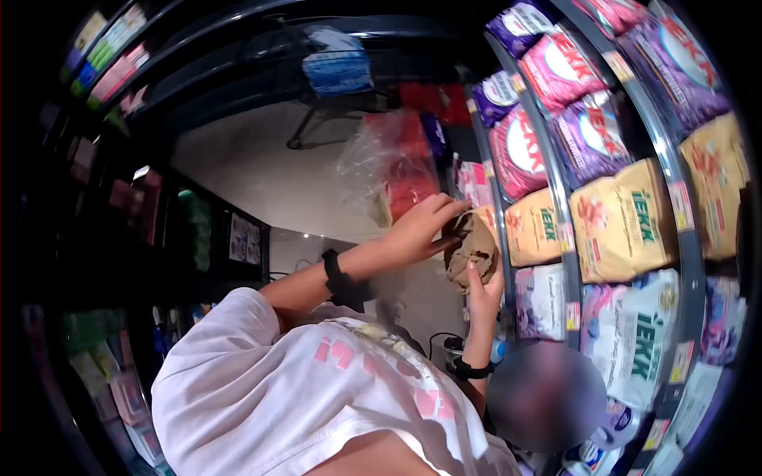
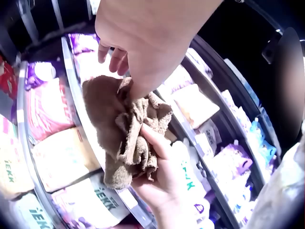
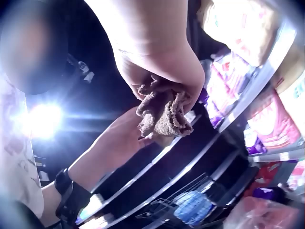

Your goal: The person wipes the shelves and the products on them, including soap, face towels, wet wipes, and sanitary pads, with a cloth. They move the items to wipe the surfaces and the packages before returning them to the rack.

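A bunched brown terry cloth point(image 1: 470, 266) with folded, ruffled edges is held in front of the body. From below, my right hand point(image 1: 486, 292) grips it, the thumb lying across the folds. In the left wrist view, that thumb presses the middle of the cloth point(image 2: 112, 124). My left hand point(image 1: 425, 230) reaches over the top with its fingers extended. Its thumb side goes down into the folds, while several fingers of the left hand point(image 2: 143, 43) stay off the cloth. In the right wrist view, the right hand point(image 3: 167, 71) covers most of the cloth point(image 3: 167, 117).
Shelves on the right hold beige bags point(image 1: 623, 222), pink bags point(image 1: 559, 67) and purple bags point(image 1: 587, 139). Clear plastic over red items point(image 1: 397, 166) lies ahead. A cart with a blue pack point(image 1: 337, 63) stands farther off. Dark shelves point(image 1: 210, 230) line the left.
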{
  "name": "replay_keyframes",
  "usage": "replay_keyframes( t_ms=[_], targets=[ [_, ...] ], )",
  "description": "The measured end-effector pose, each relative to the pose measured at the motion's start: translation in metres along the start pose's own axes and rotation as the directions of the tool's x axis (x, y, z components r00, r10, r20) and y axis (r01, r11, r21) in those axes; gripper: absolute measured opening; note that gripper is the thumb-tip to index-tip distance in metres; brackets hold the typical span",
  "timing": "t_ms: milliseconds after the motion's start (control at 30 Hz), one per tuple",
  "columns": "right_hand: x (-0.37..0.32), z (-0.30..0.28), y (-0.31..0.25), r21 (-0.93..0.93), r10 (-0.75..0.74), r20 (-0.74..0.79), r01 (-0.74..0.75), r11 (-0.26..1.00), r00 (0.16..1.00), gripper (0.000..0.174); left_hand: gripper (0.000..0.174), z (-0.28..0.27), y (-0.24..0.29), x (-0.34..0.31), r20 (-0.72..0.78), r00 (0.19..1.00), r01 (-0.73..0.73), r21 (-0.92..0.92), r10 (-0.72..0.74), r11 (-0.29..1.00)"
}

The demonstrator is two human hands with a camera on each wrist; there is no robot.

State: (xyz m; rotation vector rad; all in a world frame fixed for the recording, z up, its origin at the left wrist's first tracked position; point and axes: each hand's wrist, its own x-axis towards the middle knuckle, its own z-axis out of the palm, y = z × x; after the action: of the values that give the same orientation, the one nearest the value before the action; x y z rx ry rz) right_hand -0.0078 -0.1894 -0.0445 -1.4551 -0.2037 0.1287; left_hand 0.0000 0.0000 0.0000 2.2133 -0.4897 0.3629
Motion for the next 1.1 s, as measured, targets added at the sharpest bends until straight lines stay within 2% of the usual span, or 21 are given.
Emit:
replay_keyframes(
  t_ms=[67,100,167,233,267,300,367,400,433,500,567,633,667,700,767,800,833,900,967,1033,1100],
  targets=[
    [0.020,0.006,0.006,0.002,-0.019,0.056,0.019,1.000,0.998,0.044,0.043,-0.004,-0.012,-0.022,-0.178,0.973,0.148,-0.014,-0.148,0.989],
    [0.046,0.052,-0.011,-0.166,-0.123,0.093,0.137,0.977,0.988,0.045,0.041,-0.037,-0.047,-0.036,-0.229,0.949,0.212,-0.055,-0.219,0.976],
    [0.059,0.102,-0.015,-0.108,-0.101,0.203,0.125,0.986,0.974,0.047,0.039,-0.069,-0.057,-0.061,-0.094,0.935,0.306,-0.279,-0.343,0.910],
    [0.071,0.156,0.001,-0.111,-0.066,0.360,0.113,0.987,0.931,0.050,0.037,-0.104,-0.053,-0.071,-0.043,0.873,0.367,-0.600,-0.486,0.711],
    [0.075,0.183,0.006,-0.200,-0.175,0.465,0.296,0.934,0.868,0.052,0.037,-0.102,-0.079,-0.085,-0.147,0.852,0.266,-0.705,-0.502,0.658],
    [0.080,0.209,0.009,-0.271,-0.260,0.573,0.479,0.835,0.777,0.054,0.034,-0.112,-0.104,-0.095,-0.141,0.843,0.329,-0.628,-0.520,0.705],
    [0.087,0.261,0.035,-0.160,-0.132,0.570,0.268,0.950,0.811,0.059,0.033,-0.151,-0.126,-0.104,-0.129,0.745,0.355,-0.754,-0.654,0.553],
    [0.090,0.287,0.038,-0.145,-0.055,0.569,0.166,0.975,0.820,0.055,0.034,-0.169,-0.137,-0.110,-0.245,0.714,0.335,-0.703,-0.656,0.627],
    [0.096,0.310,0.039,-0.153,0.033,0.597,0.073,0.985,0.802,0.049,0.035,-0.185,-0.153,-0.119,-0.285,0.703,0.351,-0.659,-0.652,0.666],
    [0.106,0.358,0.027,-0.263,0.239,0.648,-0.081,0.961,0.724,0.042,0.040,-0.228,-0.176,-0.142,-0.244,0.598,0.523,-0.603,-0.763,0.603],
    [0.120,0.397,0.031,-0.107,0.135,0.714,-0.084,0.991,0.687,0.030,0.040,-0.251,-0.205,-0.161,-0.421,0.562,0.343,-0.664,-0.712,0.664],
    [0.141,0.425,0.029,-0.146,0.159,0.792,-0.070,0.987,0.589,0.026,0.030,-0.288,-0.211,-0.167,-0.546,0.467,0.301,-0.642,-0.695,0.706],
    [0.147,0.442,0.031,-0.168,0.190,0.801,-0.092,0.982,0.567,0.026,0.028,-0.305,-0.214,-0.171,-0.529,0.449,0.350,-0.637,-0.720,0.687],
    [0.155,0.463,0.030,-0.020,0.164,0.785,-0.241,0.970,0.597,0.027,0.026,-0.327,-0.215,-0.174,-0.517,0.436,0.401,-0.622,-0.737,0.673],
    [0.168,0.491,0.039,0.264,0.160,0.729,-0.489,0.831,0.665,0.029,0.023,-0.350,-0.221,-0.172,-0.665,0.377,0.364,-0.534,-0.645,0.763],
    [0.174,0.497,0.048,0.240,0.179,0.786,-0.559,0.794,0.592,0.033,0.023,-0.363,-0.231,-0.179,-0.682,0.351,0.386,-0.519,-0.642,0.762],
    [0.183,0.508,0.060,0.218,0.307,0.749,-0.656,0.723,0.587,0.038,0.022,-0.371,-0.245,-0.184,-0.699,0.323,0.399,-0.511,-0.638,0.761],
    [0.197,0.537,0.073,0.232,0.321,0.760,-0.698,0.677,0.565,0.042,0.022,-0.392,-0.270,-0.194,-0.759,0.271,0.200,-0.557,-0.592,0.806],
    [0.223,0.562,0.090,0.264,0.275,0.803,-0.729,0.631,0.529,0.047,0.020,-0.409,-0.302,-0.197,-0.779,0.193,0.115,-0.586,-0.597,0.802],
    [0.267,0.604,0.101,0.268,0.235,0.863,-0.800,0.537,0.447,0.055,0.015,-0.452,-0.343,-0.191,-0.730,0.188,0.119,-0.647,-0.657,0.753],
    [0.306,0.641,0.118,0.202,0.269,0.863,-0.779,0.594,0.428,0.058,0.015,-0.485,-0.384,-0.187,-0.739,0.195,0.152,-0.627,-0.645,0.764]
  ],
)
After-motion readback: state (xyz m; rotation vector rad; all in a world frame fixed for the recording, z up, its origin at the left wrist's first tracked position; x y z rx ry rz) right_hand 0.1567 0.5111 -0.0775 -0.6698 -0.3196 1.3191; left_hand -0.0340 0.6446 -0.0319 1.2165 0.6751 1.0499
